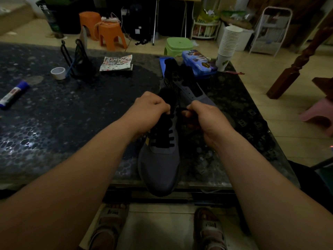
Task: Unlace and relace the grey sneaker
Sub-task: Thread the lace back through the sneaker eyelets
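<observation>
Though dim light blurs the lace, left hand & right hand each pinch it, hiding top eyelets of grey sneaker.

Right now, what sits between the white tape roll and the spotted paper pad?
A black mesh desk holder stands between the tape roll and the pad, seen in the head view.

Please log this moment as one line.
left hand pinches lace | right hand pinches lace | grey sneaker toe overhangs table edge

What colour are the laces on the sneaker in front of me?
Black laces against the grey sneaker, seen in the head view.
</observation>
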The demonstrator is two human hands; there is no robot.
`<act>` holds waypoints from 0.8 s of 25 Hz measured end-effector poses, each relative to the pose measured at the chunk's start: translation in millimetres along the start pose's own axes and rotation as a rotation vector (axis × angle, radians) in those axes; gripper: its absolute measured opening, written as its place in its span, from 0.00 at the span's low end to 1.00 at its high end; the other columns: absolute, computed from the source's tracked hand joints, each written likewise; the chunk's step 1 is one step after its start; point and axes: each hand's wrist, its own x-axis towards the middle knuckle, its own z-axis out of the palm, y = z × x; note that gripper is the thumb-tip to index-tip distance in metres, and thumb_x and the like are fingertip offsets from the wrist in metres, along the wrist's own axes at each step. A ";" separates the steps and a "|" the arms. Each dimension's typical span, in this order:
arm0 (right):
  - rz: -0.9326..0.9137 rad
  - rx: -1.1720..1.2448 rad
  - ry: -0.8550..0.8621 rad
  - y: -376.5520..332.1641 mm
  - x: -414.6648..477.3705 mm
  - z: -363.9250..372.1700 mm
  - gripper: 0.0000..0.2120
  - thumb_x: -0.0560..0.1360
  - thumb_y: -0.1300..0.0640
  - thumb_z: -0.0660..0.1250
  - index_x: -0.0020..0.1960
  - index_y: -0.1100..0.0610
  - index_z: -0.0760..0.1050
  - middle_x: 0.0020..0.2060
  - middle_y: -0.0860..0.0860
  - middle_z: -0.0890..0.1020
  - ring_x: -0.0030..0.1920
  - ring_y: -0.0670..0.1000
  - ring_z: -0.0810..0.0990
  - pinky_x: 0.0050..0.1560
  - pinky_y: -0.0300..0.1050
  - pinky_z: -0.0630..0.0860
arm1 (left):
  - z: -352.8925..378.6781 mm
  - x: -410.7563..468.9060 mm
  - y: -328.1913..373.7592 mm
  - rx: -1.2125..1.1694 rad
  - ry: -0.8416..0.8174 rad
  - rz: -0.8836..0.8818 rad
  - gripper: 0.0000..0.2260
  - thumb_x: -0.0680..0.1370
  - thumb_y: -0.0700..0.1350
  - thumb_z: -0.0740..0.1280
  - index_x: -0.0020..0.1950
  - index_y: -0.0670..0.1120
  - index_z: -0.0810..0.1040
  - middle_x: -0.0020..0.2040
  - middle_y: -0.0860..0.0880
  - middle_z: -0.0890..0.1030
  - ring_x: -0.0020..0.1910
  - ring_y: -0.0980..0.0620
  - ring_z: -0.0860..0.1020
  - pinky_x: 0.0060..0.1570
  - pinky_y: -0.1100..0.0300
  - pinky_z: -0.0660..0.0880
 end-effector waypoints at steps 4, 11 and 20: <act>0.020 0.045 0.063 2.5 6.4 -3.3 0.10 0.77 0.57 0.67 0.38 0.58 0.78 0.39 0.54 0.86 0.44 0.56 0.84 0.46 0.50 0.75 | 3.7 -1.8 3.5 0.008 0.031 0.010 0.13 0.78 0.56 0.66 0.37 0.56 0.83 0.50 0.50 0.76 0.52 0.44 0.79 0.50 0.51 0.76; -0.497 -0.610 0.340 2.3 -16.4 -15.4 0.06 0.79 0.48 0.68 0.48 0.50 0.79 0.44 0.46 0.80 0.46 0.47 0.79 0.47 0.46 0.75 | -18.2 -20.9 -6.0 -0.136 0.339 0.024 0.04 0.82 0.47 0.67 0.55 0.50 0.80 0.53 0.48 0.79 0.50 0.55 0.78 0.47 0.64 0.71; -0.204 -0.439 0.027 1.8 -34.3 -7.7 0.07 0.79 0.57 0.69 0.47 0.61 0.78 0.37 0.50 0.84 0.37 0.52 0.80 0.37 0.45 0.75 | -10.8 -52.0 -1.1 0.002 0.357 0.065 0.02 0.79 0.46 0.69 0.51 0.51 0.79 0.49 0.49 0.80 0.45 0.55 0.77 0.47 0.58 0.75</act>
